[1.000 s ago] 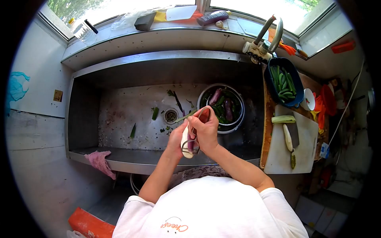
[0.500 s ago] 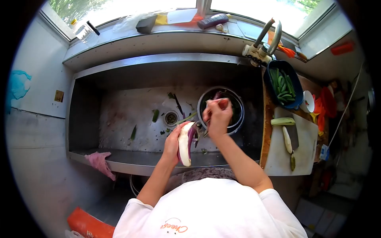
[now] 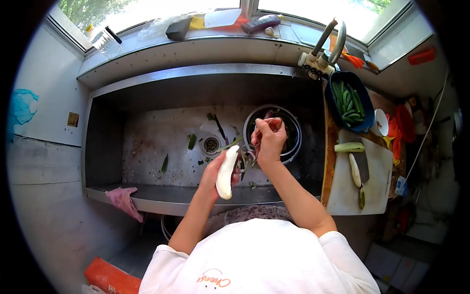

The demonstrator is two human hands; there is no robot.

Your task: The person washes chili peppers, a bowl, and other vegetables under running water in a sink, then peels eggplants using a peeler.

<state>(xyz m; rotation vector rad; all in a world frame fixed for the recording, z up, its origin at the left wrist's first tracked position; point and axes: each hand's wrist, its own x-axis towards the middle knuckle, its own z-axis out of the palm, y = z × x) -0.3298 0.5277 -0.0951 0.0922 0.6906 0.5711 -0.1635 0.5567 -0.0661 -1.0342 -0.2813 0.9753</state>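
A mostly peeled, pale eggplant lies in my left hand, whose fingers wrap round it over the front of the steel sink. My right hand is closed above the near left part of a metal bowl, its fingers curled round something I cannot make out. Purple skin strips hang or lie between the two hands. Inside the bowl, dark vegetables are partly hidden by my right hand.
A cutting board at the right bears a knife and peeled pieces. Behind it are a blue basin of green vegetables and the faucet. Green scraps lie round the drain. A pink cloth hangs over the left front rim.
My right hand has moved away from the eggplant, right and up toward the bowl. In my left hand the eggplant has turned, and its pale side now shows.
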